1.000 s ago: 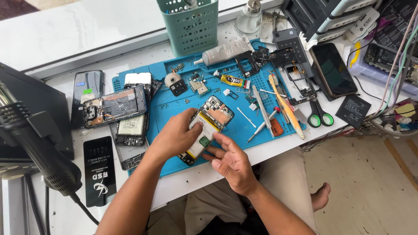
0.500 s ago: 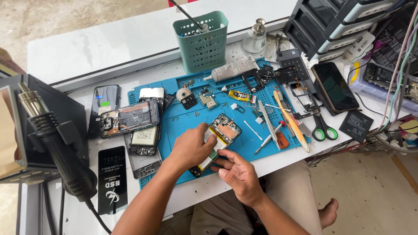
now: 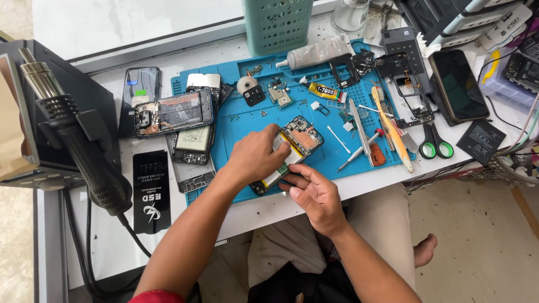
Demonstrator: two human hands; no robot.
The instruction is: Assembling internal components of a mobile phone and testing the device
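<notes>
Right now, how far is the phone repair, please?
Done: the phone lies open on the blue mat, back removed, battery and board exposed. In hand: the left hand presses on it while the right hand works at its lower edge. Left: loose parts and the glue tube still lie on the mat, so reassembly seems not begun.
</notes>
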